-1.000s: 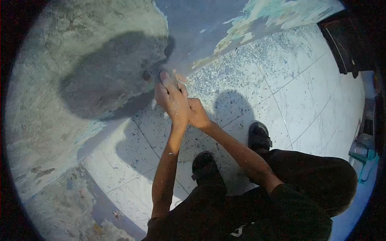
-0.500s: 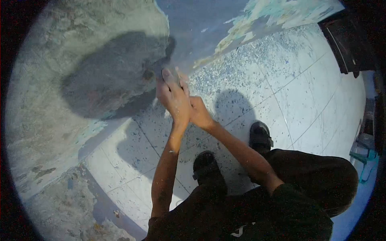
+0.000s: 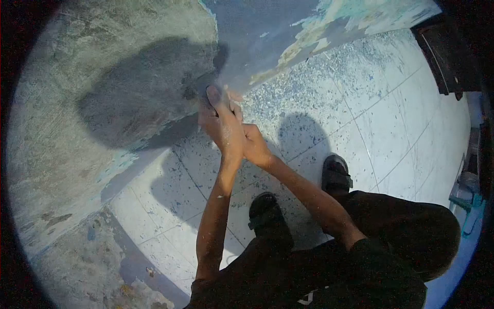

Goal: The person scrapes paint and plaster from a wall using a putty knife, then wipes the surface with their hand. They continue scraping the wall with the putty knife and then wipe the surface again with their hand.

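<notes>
Wall [image 3: 67,103] rises ahead and to the person's left, meeting a pale tiled floor [image 3: 396,154]. Two surfaces on it. Left side: broad, rough, grey, largely without coating. Upper middle: blue-grey paint [image 3: 252,36], mostly whole, with a ragged turquoise edge against the grey. Farther right, low down, the coat is broken into turquoise and cream patches [image 3: 309,38].

Extent, as judged: partway. The left stretch looks mostly stripped; the blue-grey area looks largely intact, the patchy stretch between the two conditions. A blue-grey strip also shows low on the left, near the floor.

Flakes [image 3: 309,92] lie thickest along the foot of the wall, thinner near the sandals [image 3: 337,172].

Left hand [image 3: 226,126]: near the wall's bare-to-painted boundary, fingers curled, thumb extended. Anything within its grasp is too hidden and blurred to identify; grip cannot be told. Right hand [image 3: 256,147]: against the heel of the left, fingers folded; whether it holds anything cannot be told.

A large shadow [image 3: 139,98] falls over the grey side, just beyond the hands. Off to the right: a dark object [image 3: 447,56] near the wall's far end.
</notes>
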The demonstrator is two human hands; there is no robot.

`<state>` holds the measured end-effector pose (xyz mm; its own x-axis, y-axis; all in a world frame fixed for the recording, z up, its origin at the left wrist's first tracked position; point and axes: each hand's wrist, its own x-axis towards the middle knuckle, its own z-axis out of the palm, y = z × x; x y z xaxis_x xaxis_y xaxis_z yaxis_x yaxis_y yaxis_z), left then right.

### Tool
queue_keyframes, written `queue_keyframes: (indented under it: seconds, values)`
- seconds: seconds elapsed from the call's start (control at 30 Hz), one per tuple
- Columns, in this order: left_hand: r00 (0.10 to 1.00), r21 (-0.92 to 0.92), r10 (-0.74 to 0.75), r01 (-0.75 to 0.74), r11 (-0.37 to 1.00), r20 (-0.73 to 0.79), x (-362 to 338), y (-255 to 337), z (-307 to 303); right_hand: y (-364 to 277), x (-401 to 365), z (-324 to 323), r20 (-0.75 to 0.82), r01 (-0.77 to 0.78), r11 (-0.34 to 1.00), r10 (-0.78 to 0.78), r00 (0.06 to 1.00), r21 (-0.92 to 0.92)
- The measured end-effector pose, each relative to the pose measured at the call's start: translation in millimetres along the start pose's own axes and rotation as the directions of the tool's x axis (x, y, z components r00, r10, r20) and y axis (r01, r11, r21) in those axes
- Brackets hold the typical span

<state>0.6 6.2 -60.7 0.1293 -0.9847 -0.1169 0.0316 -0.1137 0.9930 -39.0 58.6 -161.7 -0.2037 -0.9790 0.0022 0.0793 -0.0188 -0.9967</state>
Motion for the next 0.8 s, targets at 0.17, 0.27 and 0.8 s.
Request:
queue_keyframes:
  seconds: [0.17,0.27,0.8]
  values:
    - [0.933,0.287,0.358,-0.352,0.891,0.033,2.0,-15.7,-2.4,2.4,0.6,-4.0,0.060,0.027,0.998,-0.030,0.998,0.049]
    - [0.968,0.156,0.251,-0.247,0.956,-0.005,2.6,-7.9,1.3,12.3,-9.8,-1.0,0.077,-0.073,0.992,0.066,0.995,0.100]
    - [0.984,0.246,0.180,-0.179,0.953,0.019,16.3,-27.7,-8.0,-15.9,4.7,-4.1,0.063,0.009,0.999,-0.011,0.998,0.036]
